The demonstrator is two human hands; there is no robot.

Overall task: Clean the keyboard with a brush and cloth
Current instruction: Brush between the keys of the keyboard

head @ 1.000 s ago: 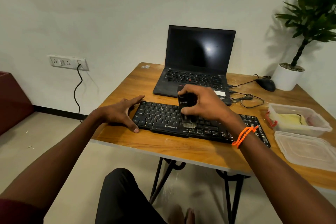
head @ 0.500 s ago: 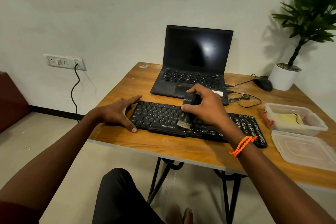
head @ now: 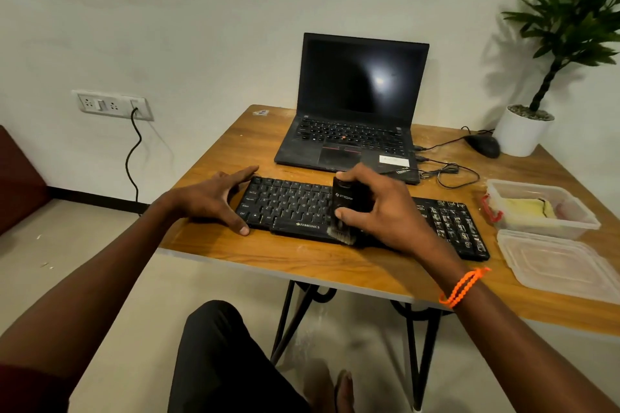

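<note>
My right hand [head: 385, 211] hides the black plastic keyboard's [head: 288, 208] middle keys; the frame's edge crops the green potted plant [head: 570, 20].

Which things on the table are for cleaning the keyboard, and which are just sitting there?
For the job:
keyboard
brush, held by the right hand
left hand, steadying the keyboard's end
yellow cloth in the open tub

Just sitting there:
laptop
mouse
potted plant
tub lid

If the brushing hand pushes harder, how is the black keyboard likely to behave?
The keyboard looks rigid and flat, so it probably slides rather than tips. The left hand braces its left end, likely checking that. The table looks smooth.
</note>
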